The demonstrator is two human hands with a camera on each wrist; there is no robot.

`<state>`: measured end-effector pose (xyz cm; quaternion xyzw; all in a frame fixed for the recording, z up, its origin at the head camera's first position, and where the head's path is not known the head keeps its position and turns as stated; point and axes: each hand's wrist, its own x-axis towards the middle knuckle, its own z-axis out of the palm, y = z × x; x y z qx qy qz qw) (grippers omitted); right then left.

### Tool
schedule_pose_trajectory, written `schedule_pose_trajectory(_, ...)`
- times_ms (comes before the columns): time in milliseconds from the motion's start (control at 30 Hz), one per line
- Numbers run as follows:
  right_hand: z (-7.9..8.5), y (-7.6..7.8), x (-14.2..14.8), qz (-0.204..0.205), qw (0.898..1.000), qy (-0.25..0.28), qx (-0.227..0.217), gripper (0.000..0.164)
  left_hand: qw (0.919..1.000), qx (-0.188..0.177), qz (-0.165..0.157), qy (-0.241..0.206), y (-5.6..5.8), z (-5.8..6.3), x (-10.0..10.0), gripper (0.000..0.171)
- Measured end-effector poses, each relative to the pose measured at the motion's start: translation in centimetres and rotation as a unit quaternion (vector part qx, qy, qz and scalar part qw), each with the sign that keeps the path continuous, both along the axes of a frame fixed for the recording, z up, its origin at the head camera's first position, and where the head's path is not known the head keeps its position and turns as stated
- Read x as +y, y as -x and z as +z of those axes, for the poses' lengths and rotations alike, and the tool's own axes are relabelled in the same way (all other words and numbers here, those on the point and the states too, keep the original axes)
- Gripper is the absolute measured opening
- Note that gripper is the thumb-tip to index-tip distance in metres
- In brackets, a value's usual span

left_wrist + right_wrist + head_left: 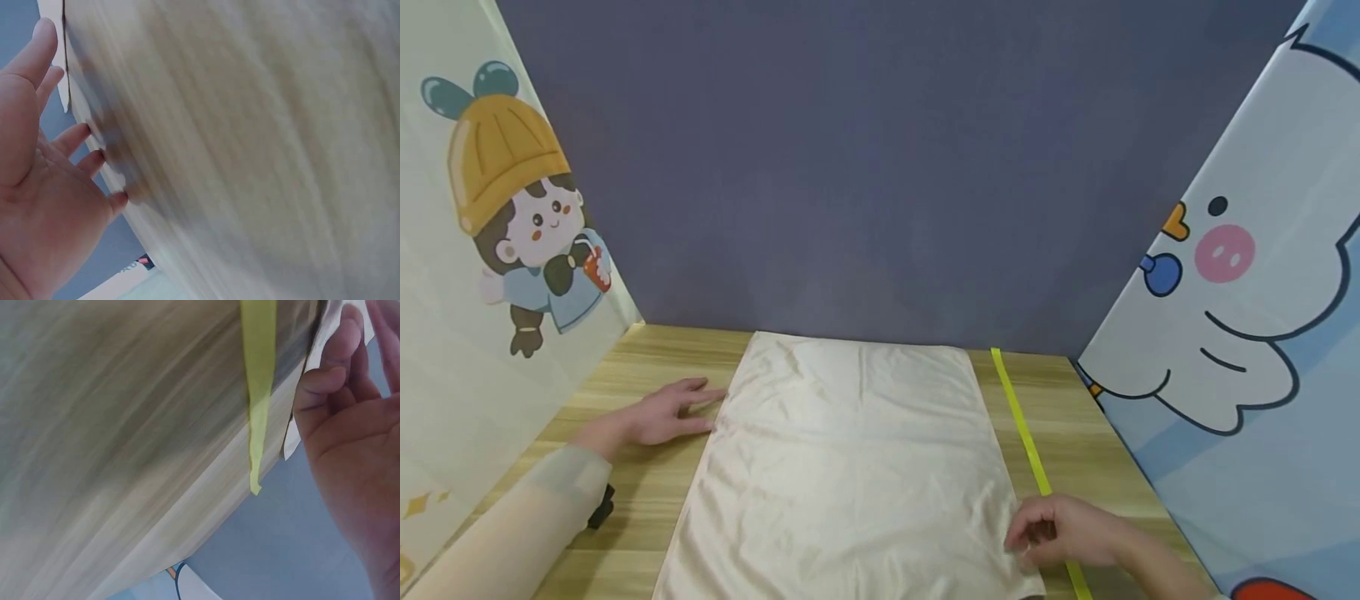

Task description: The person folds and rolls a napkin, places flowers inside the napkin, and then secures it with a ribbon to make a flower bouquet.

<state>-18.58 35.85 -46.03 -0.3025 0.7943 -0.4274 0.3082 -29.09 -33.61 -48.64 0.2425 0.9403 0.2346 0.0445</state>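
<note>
A pale cream cloth (857,450) lies spread on the wooden table, lightly wrinkled, with a crease down its middle near the far end. My left hand (666,414) is at its left edge, fingers spread and the fingertips right at the border. In the left wrist view the left hand (56,181) shows its palm, with the fingers stretched towards the tabletop. Near the cloth's lower right edge, my right hand (1063,532) has loosely bent fingers over the border. The right wrist view shows the right hand (356,437) with thumb and fingers bent beside the cloth's edge.
A yellow tape strip (1022,417) runs along the wooden table (1097,433) to the right of the cloth, passing under the right hand. A dark grey wall (880,167) stands behind. Cartoon-printed panels (1262,350) flank both sides. Something small and black (601,508) shows beside the left sleeve.
</note>
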Motion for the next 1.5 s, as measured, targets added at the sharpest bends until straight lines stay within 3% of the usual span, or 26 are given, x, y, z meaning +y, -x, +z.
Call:
schedule_pose_trajectory(300, -0.4, -0.6, 1.3, 0.037, 0.995, 0.018, -0.088, 0.031, 0.9988, -0.015, 0.023, 0.039, -1.0, 0.7, 1.0, 0.065)
schedule_pose_trajectory(500, -0.1, -0.9, 1.2, 0.041, 0.996, 0.006, -0.081, 0.024, 0.9985, -0.018, 0.029, 0.044, -1.1, 0.7, 1.2, 0.065)
schedule_pose_trajectory(700, 0.6, -1.3, 1.3, 0.054, 0.992, -0.003, -0.111, 0.022, 0.9988, -0.017, 0.030, 0.034, -1.0, 0.8, 1.2, 0.065)
schedule_pose_trajectory(933, 0.3, -1.3, 1.4, 0.058, 0.992, 0.011, -0.114, 0.021, 0.9985, -0.023, 0.030, 0.039, -0.9, 0.7, 1.1, 0.066)
schedule_pose_trajectory(1067, -0.1, -1.1, 1.2, 0.050, 0.992, 0.044, -0.104, 0.018, 0.9984, -0.027, 0.032, 0.039, -0.9, 0.6, 1.1, 0.067)
schedule_pose_trajectory(1200, 0.0, -0.9, 1.0, 0.023, 0.996, 0.069, -0.045, 0.014, 0.9984, -0.027, 0.032, 0.037, -1.0, 0.6, 1.1, 0.067)
schedule_pose_trajectory(1367, 0.9, -0.5, 0.7, -0.015, 0.998, 0.063, 0.001, 0.014, 0.9986, -0.026, 0.031, 0.033, -1.0, 0.7, 1.1, 0.067)
schedule_pose_trajectory(1500, 1.6, 0.1, 0.1, -0.020, 0.996, 0.075, 0.045, 0.015, 0.9987, -0.029, 0.032, 0.027, -1.1, 0.8, 1.0, 0.067)
